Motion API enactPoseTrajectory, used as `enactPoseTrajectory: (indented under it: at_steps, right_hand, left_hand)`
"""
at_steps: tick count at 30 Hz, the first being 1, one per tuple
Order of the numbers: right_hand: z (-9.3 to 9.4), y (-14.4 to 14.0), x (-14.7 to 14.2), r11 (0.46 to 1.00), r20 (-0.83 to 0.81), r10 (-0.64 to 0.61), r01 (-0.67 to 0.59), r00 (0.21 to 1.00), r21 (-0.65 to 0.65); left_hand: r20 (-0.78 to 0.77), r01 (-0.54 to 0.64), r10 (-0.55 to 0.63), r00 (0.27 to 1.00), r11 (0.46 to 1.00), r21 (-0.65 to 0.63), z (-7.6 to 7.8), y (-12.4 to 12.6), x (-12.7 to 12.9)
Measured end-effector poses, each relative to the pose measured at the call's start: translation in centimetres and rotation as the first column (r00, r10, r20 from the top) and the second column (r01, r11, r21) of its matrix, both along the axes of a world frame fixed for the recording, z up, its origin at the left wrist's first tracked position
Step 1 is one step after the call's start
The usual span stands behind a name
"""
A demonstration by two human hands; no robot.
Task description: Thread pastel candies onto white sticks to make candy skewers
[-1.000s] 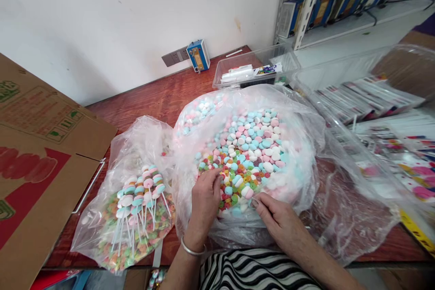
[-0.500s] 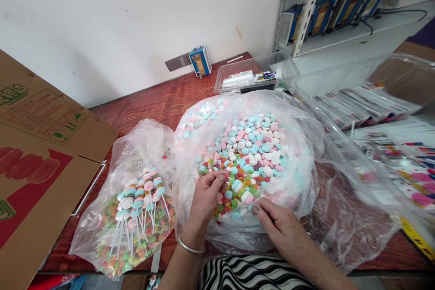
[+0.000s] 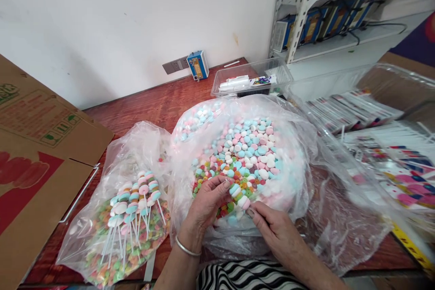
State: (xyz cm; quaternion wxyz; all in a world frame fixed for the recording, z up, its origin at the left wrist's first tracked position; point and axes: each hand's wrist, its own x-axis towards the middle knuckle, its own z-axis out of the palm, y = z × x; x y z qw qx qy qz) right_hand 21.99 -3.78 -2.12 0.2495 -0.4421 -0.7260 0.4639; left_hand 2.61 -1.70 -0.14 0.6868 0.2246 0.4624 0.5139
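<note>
The left hand (image 3: 207, 206) and right hand (image 3: 272, 226) meet over the near edge of the large open bag of sweets (image 3: 244, 154) on the table (image 3: 146, 104). Between them sits a partly threaded stick (image 3: 239, 195): a short stack of blue, white and pink discs. The right-hand grip is narrow, pinching the lower end of the stick so that it is steadied. The left-hand grip is also narrow, fingertips closed at the top of the stack; whether it holds a loose sweet cannot be told. Both grips sit directly above the loose sweets, so supply lies immediately beyond the fingertips. Left of the left hand, a smaller bag (image 3: 129, 217) holds finished sticks, within short reach.
</note>
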Motion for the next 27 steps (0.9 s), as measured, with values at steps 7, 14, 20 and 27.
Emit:
enactPoseTrajectory:
  at_steps: [7,14,20,27]
  right_hand:
    - [0.2,0.0,-0.5,0.969,0.012,-0.086,0.081,0.996,0.233]
    - [-0.2,-0.2,-0.3,0.91,0.16,-0.136,0.06,0.978,0.411]
    - [-0.5,0.1,-0.4,0.941,0.162,-0.173,0.115,0.971,0.319]
    - [0.7,2.1,0.5,0.964,-0.166,-0.266,0.26,0.95,-0.054]
  left_hand:
    - [0.269,-0.163,0.135,0.954,0.983,0.087,2.3,0.7,3.8]
    - [0.221,-0.282,0.28,0.934,0.959,-0.024,2.0,0.8,7.7]
    - [0.051,-0.207,0.202,0.978,0.972,0.113,1.3,0.5,9.0]
    - [-0.191,-0.079,0.096,0.977,0.992,0.094,0.9,3.6,7.5]
